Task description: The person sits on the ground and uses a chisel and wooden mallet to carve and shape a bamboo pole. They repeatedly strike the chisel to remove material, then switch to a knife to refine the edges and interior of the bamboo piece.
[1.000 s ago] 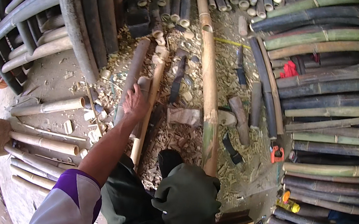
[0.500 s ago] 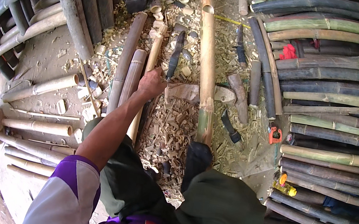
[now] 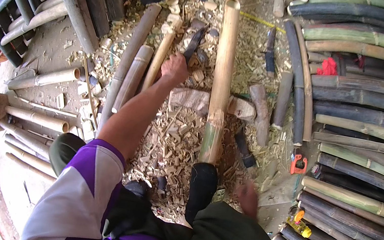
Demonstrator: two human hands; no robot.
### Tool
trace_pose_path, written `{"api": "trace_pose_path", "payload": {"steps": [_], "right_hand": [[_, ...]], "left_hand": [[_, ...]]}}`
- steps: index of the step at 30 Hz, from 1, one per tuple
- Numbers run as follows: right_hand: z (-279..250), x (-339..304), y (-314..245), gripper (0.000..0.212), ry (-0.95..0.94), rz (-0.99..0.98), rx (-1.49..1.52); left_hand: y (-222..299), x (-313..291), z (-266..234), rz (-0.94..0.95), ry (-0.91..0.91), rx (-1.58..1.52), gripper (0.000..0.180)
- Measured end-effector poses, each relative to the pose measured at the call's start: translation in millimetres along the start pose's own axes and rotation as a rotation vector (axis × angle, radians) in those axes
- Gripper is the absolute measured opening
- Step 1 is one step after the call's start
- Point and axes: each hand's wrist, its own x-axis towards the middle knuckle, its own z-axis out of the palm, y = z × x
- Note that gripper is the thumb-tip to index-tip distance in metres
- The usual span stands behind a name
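My left hand (image 3: 175,68) is closed round the dark handle of a knife (image 3: 196,39), whose dark blade points away from me above the wood chips. To its right lies a long peeled bamboo pole (image 3: 224,64), running away from me across a pale wooden block (image 3: 189,100). The pole's near, greenish end meets my dark-covered foot (image 3: 202,186). My right hand (image 3: 246,197) is above my right knee, smeared by motion, so its fingers cannot be made out.
Bamboo lengths (image 3: 363,124) are stacked at the right, near an orange tool (image 3: 299,164) and a yellow bottle (image 3: 304,228). Two more dark blades (image 3: 269,54) lie right of the pole. Shorter bamboo pieces (image 3: 131,58) lie left, and wood chips (image 3: 173,140) cover the ground.
My left hand has moved from the knife's near end onto its handle and closed round it. My right hand has come into view by the right knee. The view has shifted slightly.
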Motion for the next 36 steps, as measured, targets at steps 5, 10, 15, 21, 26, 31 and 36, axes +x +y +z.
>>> {"api": "trace_pose_path", "payload": {"steps": [5, 10, 15, 21, 26, 31, 36], "right_hand": [[-50.5, 153.9, -35.5, 0.051, 0.568, -0.356, -0.382], [-48.7, 209.7, -55.1, 0.063, 0.209, -0.14, -0.497], [-44.6, 236.1, -10.7, 0.061, 0.394, -0.296, -0.157], [-111.4, 163.8, -90.2, 0.043, -0.269, -0.006, 0.837], [-140.1, 124.6, -135.5, 0.047, -0.359, -0.146, 0.861], [-136.5, 105.3, -151.7, 0.056, -0.259, -0.274, 0.689], [-106.4, 102.4, -104.7, 0.064, -0.142, -0.445, 0.035]], "left_hand": [[-9.9, -13.6, -42.0, -0.046, -0.075, -0.349, 0.053], [-24.0, -76.9, -75.1, 0.377, -0.013, -0.401, 0.038], [-28.5, -94.9, -79.9, 0.539, -0.41, -0.195, 0.049], [-26.9, -108.4, -51.6, 0.47, -0.487, 0.015, 0.063], [-21.6, -105.2, -43.6, 0.446, -0.531, -0.03, 0.063], [-22.8, -106.1, -38.4, 0.489, -0.463, 0.011, 0.063], [-20.4, -101.0, -34.9, 0.511, -0.446, 0.104, 0.064]]}}
